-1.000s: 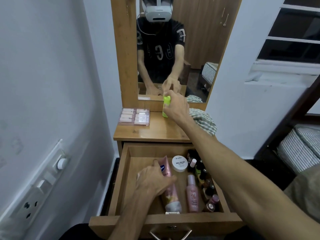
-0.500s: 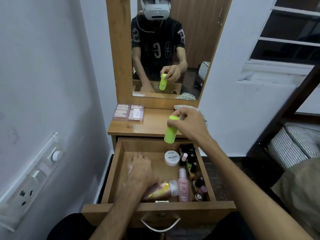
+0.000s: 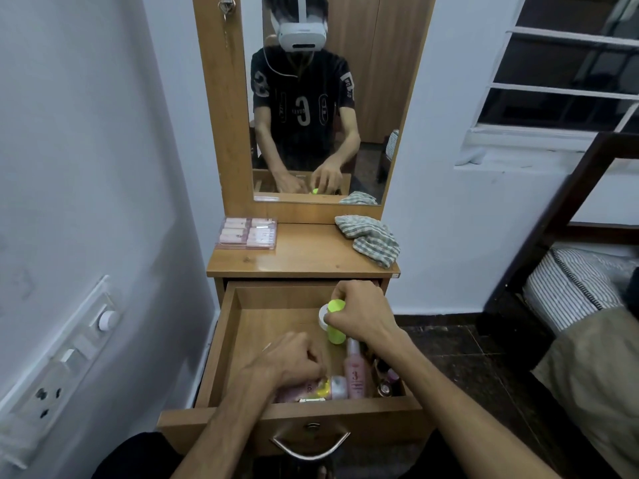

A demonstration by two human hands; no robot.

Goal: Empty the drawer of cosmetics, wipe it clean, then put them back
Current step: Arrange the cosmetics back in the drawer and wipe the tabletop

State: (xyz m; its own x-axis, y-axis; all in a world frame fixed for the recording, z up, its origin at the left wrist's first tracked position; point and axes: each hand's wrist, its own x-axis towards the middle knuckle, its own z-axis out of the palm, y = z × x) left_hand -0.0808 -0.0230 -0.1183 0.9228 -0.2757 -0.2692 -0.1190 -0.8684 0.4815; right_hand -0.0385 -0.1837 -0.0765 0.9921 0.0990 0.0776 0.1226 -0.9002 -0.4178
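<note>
Down from above the tabletop (image 3: 301, 257) into the drawer (image 3: 221, 344) has come our right hand (image 3: 359, 316), carrying the green bottle (image 3: 336, 321); our left hand (image 3: 287, 361) has kept low near the drawer's front edge. We hold the bottle upright by its cap end, fingers curled round it, just beside a white jar (image 3: 323, 316) toward the drawer's back right. Our left hand is curled over the pink tube (image 3: 311, 392) lying along the front wall, apparently gripping it. A pink bottle (image 3: 356, 371) lies beside it, with small dark bottles (image 3: 387, 382) in the front right corner.

We judge the green bottle light, rigid plastic, smooth and a little slippery; gripping round its body would be steadier than the cap. It is a small, bright lime cylinder. The tube looks soft and squeezable, so take it mid-body without pressing hard.

A checked cloth (image 3: 371, 238) and a pink box (image 3: 247, 233) sit on the tabletop.
</note>
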